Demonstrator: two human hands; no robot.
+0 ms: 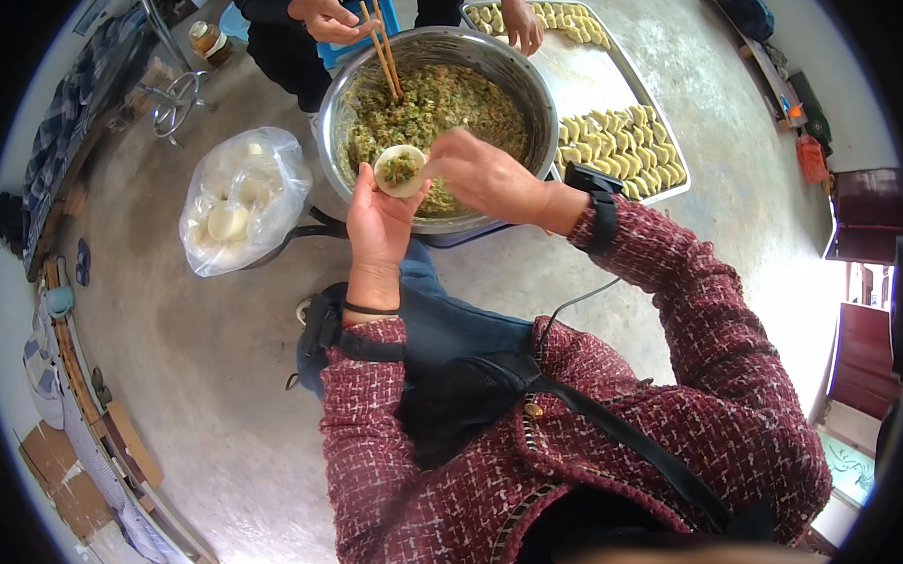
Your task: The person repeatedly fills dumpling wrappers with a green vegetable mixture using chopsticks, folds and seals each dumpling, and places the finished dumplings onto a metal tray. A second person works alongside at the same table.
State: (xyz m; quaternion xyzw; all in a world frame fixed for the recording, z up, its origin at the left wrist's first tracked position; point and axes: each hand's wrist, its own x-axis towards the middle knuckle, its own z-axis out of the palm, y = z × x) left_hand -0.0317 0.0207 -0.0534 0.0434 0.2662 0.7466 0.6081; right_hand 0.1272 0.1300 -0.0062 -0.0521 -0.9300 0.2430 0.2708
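In my left hand point(380, 220) lies a round dumpling wrapper point(400, 171), laid flat and open, with a small mound of chopped green filling point(401, 168) in its middle. My right hand point(485, 175) is just to the right of the wrapper, over the near side of a large steel bowl point(550, 136). Its fingers are bent and slightly blurred; whether they hold anything cannot be told. Chopped filling lies in the bowl, and a pair of wooden chopsticks point(385, 48) stands in it, beside a co-worker's hand point(330, 18).
A clear plastic bag point(247, 152) of round wrappers is left of the bowl. A metal tray point(589, 70) with rows of folded dumplings point(627, 154) lies right; the co-worker's other hand point(522, 23) reaches its far end. A jar point(208, 41) stands on the floor at upper left.
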